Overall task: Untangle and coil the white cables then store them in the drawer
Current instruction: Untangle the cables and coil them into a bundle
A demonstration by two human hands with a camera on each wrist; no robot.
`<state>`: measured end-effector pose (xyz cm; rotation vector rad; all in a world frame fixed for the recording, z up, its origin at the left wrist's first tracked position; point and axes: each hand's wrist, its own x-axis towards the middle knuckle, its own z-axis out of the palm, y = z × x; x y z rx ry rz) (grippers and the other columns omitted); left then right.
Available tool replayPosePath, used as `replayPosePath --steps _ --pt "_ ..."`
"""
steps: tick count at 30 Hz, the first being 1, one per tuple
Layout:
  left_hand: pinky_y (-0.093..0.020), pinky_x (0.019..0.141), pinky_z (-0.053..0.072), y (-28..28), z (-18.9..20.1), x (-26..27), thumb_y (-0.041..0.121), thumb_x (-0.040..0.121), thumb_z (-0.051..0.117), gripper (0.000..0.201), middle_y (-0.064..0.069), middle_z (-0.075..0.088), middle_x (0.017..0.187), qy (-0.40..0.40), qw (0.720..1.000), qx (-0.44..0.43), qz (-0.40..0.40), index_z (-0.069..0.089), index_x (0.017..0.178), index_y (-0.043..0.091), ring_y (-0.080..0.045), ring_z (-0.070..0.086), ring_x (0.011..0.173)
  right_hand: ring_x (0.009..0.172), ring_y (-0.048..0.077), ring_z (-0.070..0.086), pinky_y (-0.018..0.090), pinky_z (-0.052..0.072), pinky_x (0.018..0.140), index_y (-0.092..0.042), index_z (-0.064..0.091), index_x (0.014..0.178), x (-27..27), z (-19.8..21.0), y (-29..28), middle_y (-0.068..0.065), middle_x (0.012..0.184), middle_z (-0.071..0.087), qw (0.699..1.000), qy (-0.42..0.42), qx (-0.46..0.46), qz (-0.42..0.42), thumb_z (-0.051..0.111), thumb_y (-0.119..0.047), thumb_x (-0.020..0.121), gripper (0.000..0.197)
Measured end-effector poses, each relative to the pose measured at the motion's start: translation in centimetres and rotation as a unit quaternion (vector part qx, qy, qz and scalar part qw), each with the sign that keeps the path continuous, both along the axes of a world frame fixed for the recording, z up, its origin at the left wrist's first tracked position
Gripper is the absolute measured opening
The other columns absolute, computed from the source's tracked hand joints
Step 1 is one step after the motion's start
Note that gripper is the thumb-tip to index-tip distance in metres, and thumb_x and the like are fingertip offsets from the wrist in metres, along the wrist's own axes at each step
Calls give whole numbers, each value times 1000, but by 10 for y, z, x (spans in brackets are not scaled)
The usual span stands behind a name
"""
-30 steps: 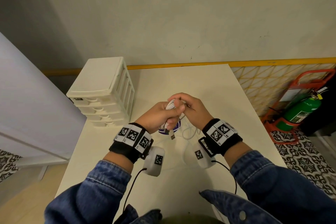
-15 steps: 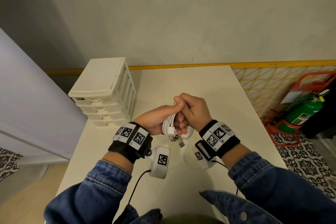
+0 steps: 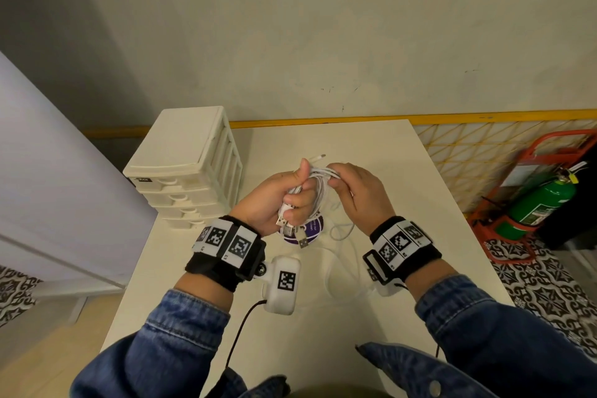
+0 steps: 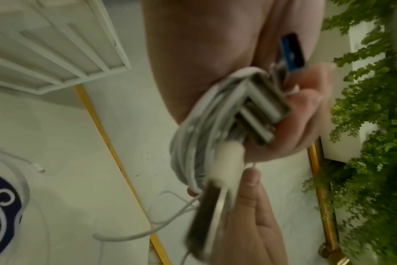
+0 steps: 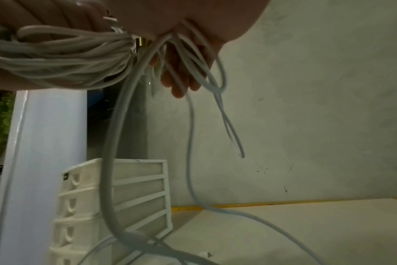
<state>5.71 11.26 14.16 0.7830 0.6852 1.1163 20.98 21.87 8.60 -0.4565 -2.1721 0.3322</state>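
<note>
Above the middle of the white table point(image 3: 371, 152), my left hand point(image 3: 284, 194) grips a bundle of coiled white cables point(image 3: 318, 186), thumb up; USB plugs point(image 3: 286, 226) stick out below the fist. My right hand point(image 3: 352, 191) pinches strands at the bundle's top right. In the left wrist view the cable coil point(image 4: 193, 136) and metal USB plugs point(image 4: 258, 109) fill the fist. In the right wrist view the wound cables point(image 5: 57, 59) run leftward, and loose strands point(image 5: 193, 161) hang down to the table. A white multi-drawer unit point(image 3: 190, 168) stands at the table's back left, drawers closed.
A purple round sticker point(image 3: 307, 229) lies on the table under the hands, with slack cable loops point(image 3: 342, 255) beside it. A green fire extinguisher point(image 3: 539, 207) in a red stand sits on the floor to the right. A wall runs behind the table.
The hands have drawn apart slightly. My left thumb now points up with the bundle turned more upright, and my right hand has shifted to the bundle's top right.
</note>
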Motion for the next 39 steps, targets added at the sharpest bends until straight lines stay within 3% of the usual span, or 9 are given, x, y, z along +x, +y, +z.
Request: replayPosePath --steps 6,9,12,15,21,25,29,35,39 --pt "-16 34 32 0 3 -4 45 90 42 39 11 34 43 51 996 -4 75 49 63 19 -5 33 31 91 23 59 23 43 82 -4 62 109 9 -22 12 14 108 60 996 -75 -28 -40 37 -36 95 43" --pt "-17 33 30 0 2 -10 40 93 37 41 11 34 42 20 995 7 102 48 59 20 -5 34 31 89 24 56 24 43 82 -7 62 115 18 -31 18 15 101 56 992 -92 -57 -64 44 -31 92 37" --pt "-17 32 28 -2 11 -29 37 93 37 39 9 35 39 -58 985 8 165 45 59 19 -5 36 29 79 23 55 34 51 73 -8 69 103 40 -46 26 11 89 54 984 -92 -109 -103 56 -16 89 21" --pt "-19 32 20 -4 18 -38 39 92 39 42 10 32 36 -29 977 -6 211 45 55 20 -5 31 27 81 22 57 39 50 75 -13 72 97 50 -56 26 4 88 56 970 -105 -196 -102 59 -18 89 16" --pt "-16 33 27 -1 15 -12 36 93 40 37 10 32 39 90 988 -2 128 43 61 17 -7 31 29 116 18 45 32 36 102 -17 55 124 21 -20 7 8 123 51 985 -12 -161 -65 43 -32 88 41" --pt "-16 34 29 -1 16 0 37 91 43 36 10 31 40 121 987 -4 106 42 62 17 -7 30 29 127 22 39 42 31 108 -10 63 114 -3 -8 -4 14 132 50 990 -36 -136 8 41 -27 88 38" --pt "-15 34 29 -3 18 -4 35 95 41 36 10 32 40 116 986 -2 123 40 64 16 -7 31 29 128 16 38 39 30 110 -7 59 118 1 -19 -12 4 130 49 984 20 -178 9 35 -27 88 43" --pt "-16 33 29 -3 15 -2 35 96 40 37 9 31 40 107 984 -6 140 39 65 16 -8 30 29 119 16 47 27 36 101 -12 55 110 2 -28 -25 7 120 56 977 64 -199 -40 44 -41 88 37" --pt "-16 34 29 -3 14 1 37 93 45 36 9 31 42 123 984 5 129 43 62 17 -8 30 30 82 4 57 13 42 69 -25 54 109 2 -27 -27 -6 100 62 921 -6 -389 -22 63 -38 83 31"
